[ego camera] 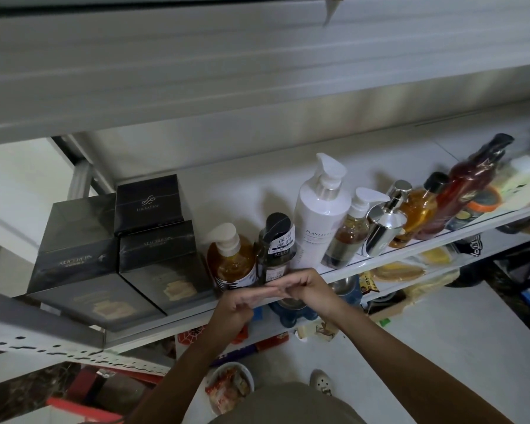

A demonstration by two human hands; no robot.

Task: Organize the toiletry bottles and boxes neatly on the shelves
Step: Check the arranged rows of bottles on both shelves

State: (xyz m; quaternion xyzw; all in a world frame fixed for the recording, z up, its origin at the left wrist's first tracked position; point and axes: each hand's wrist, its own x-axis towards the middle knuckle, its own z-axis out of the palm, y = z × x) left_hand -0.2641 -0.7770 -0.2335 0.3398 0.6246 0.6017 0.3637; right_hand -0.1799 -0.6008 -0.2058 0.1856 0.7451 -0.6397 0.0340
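While both hands meet just in front of the shelf (251,191), I count neither as working on a bottle. The left hand (236,304) has its fingers stretched toward the right hand (308,289), whose fingers bend loosely over them. The two touch each other, and I see nothing held in either. Whether the right one actually pinches the left fingers, I cannot tell.

Most of this shelf looks done to me. Three black boxes (74,240) sit stacked and squared at the left end. Beside them the bottles stand upright in a row along the front edge. First comes an amber pump bottle (231,263), then a dark labelled bottle (276,252) right behind the hands. A tall white pump bottle (322,221), a small pump bottle (346,237), a silver dispenser (383,231) and a round amber bottle (418,211) follow. Last is a long red bottle (468,185).

What seems left is the far right end, where the red one leans over a blurred jumble I cannot make out. The level below holds loose yellow packets (395,270), which I judge untouched.
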